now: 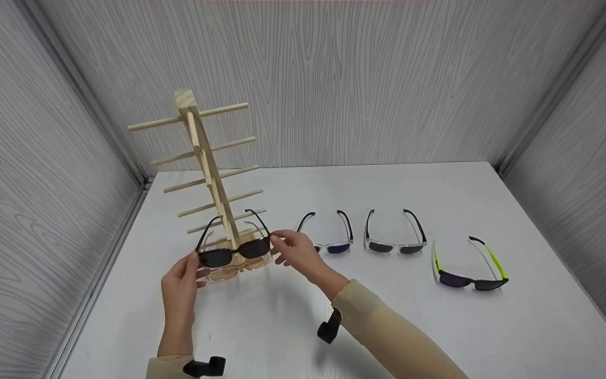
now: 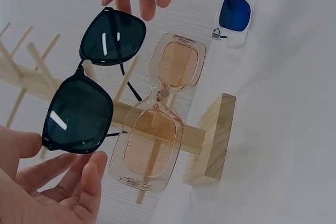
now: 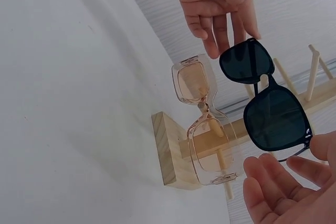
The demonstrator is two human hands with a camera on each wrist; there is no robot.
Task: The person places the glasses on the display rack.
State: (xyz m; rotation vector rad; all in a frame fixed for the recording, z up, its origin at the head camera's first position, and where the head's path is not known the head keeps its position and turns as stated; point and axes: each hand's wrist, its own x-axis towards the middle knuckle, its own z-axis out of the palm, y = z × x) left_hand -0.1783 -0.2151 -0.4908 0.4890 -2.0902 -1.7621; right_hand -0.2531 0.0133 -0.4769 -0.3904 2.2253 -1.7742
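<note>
Black sunglasses (image 1: 216,258) with dark lenses are held at both outer corners, in front of a wooden eyewear rack (image 1: 213,173). My left hand (image 1: 179,281) pinches the left corner of the frame, and my right hand (image 1: 303,255) pinches the right one. Their temples point back past either side of the rack's post. Just below sit clear-framed glasses with peach lenses (image 2: 152,140), on the lowest part of the rack near its wooden base (image 2: 218,140). In the right wrist view, a peg end shows at the bridge of the black sunglasses (image 3: 275,116); whether it bears them I cannot tell.
Right of the rack on the white table (image 1: 261,337) lie clear-framed sunglasses with blue lenses (image 1: 339,248), clear-framed sunglasses with grey lenses (image 1: 411,249), and black-fronted sunglasses with yellow-green temples (image 1: 454,280). Bare pegs (image 1: 224,109) stick out higher on the rack. Grey wood-grain panels (image 1: 334,79) enclose the table.
</note>
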